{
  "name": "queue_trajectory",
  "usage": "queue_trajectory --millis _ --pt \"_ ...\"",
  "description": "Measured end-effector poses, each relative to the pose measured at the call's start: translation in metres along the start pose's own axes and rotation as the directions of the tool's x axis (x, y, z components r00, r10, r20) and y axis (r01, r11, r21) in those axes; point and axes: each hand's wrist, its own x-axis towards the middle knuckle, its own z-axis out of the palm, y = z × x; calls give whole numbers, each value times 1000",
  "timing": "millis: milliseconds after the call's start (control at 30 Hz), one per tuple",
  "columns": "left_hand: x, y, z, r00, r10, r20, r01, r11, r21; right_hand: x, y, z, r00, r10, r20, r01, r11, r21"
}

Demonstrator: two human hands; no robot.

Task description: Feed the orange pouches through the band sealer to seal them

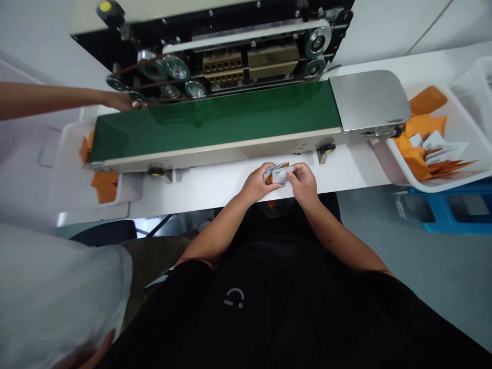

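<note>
Close to the front edge of the white table, my left hand [254, 185] is closed around a small stack of flat packets [270, 177], some white with print and some orange. My right hand [306, 184] pinches the right edge of a white printed packet [282, 175] at the front of the stack, thumb on its face. Both hands are just in front of a sealing machine's green conveyor belt [215, 120], apart from it. How many packets I hold is hard to make out.
The band sealer [246, 61] with wheels stands behind the belt. A white bin [453, 174] of orange and white packets is at right, another bin [126, 189] at left. A co-worker's hand [121, 101] reaches to the machine's left end. A blue stool [442, 215] stands lower right.
</note>
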Motion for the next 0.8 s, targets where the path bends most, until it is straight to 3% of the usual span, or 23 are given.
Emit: queue_trajectory --millis 200,400,567,700,800 --pt "1 -4 2 1000 10 -8 -10 1000 -22 6 -2 3 985 164 56 -173 943 285" --pt "-1 -4 3 998 -25 -51 26 1000 7 10 -2 1 959 263 109 -285 879 382" --pt "-2 -5 1 992 -74 -99 75 997 6 7 -16 -5 968 227 109 -252 880 402" --pt "-2 -6 1 992 -65 -108 63 998 -22 6 -52 -27 985 117 127 -153 932 328" --pt "-2 -8 2 993 -53 -108 49 998 -40 21 -86 -54 999 21 40 -32 953 303"
